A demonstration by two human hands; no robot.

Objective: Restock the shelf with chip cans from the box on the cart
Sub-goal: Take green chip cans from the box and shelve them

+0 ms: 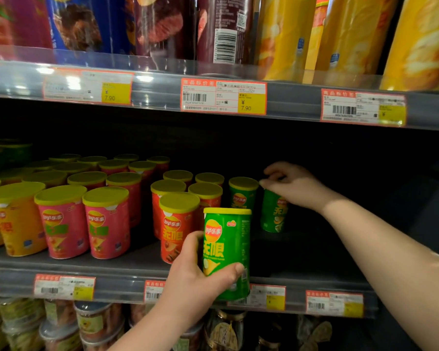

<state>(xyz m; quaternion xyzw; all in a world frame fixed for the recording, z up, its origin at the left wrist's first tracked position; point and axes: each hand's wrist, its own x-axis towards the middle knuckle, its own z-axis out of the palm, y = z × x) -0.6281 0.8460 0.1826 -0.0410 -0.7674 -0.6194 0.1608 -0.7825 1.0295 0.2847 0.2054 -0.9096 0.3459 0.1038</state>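
My left hand [195, 272] grips a green chip can [227, 252] with a yellow lid, held upright in front of the middle shelf's edge [137, 285]. Deeper in on the shelf, my right hand [293, 184] grips the top of a second green can [274, 214] from above; its lid is hidden under my fingers. A third green can [242, 193] stands just left of it. The box and the cart are out of view.
Rows of red cans [176, 224], pink cans [107, 221] and an orange can [17, 219] fill the shelf's left and middle. The dark right part of the shelf holds nothing visible. Tall cans stand on the shelf above, jars below.
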